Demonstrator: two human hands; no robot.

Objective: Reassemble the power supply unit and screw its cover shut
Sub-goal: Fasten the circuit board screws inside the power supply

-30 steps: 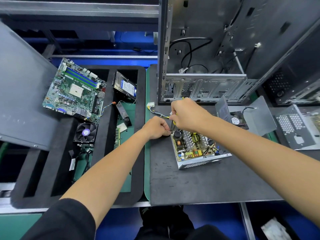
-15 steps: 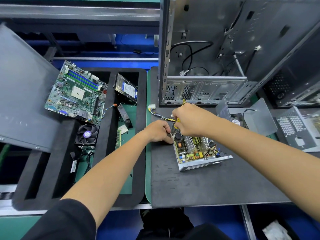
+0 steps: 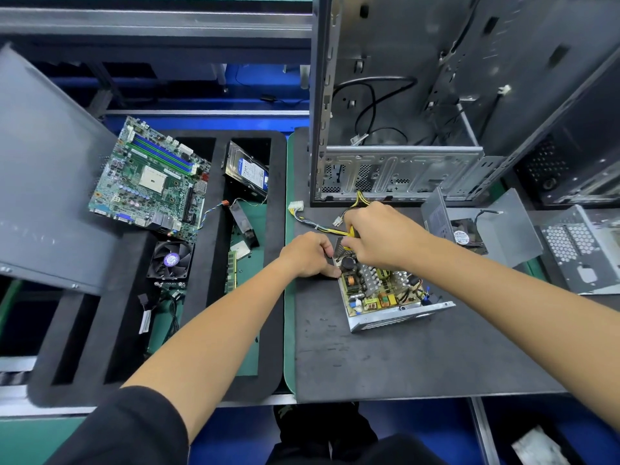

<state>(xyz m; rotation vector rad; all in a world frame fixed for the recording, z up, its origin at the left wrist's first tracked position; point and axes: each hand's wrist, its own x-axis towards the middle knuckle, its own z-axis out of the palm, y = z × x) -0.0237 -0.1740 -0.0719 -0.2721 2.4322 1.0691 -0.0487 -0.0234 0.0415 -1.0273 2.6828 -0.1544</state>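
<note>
I see the open power supply unit (image 3: 385,290) on the tabletop (image 3: 402,360). My left hand (image 3: 310,255) pinches its nine-o'clock corner to steady it; my right hand (image 3: 382,234) curls round yellow cables (image 3: 339,230), probably tucking them inside.

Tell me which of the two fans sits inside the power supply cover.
The black fan with the round label, right of the hands, inside the grey cover. The purple-hubbed fan sits in the foam tray.

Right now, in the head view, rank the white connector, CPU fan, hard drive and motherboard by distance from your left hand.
From the left hand:
1. White connector, just above it.
2. CPU fan, to its left.
3. Hard drive, up-left.
4. Motherboard, far left.
</note>
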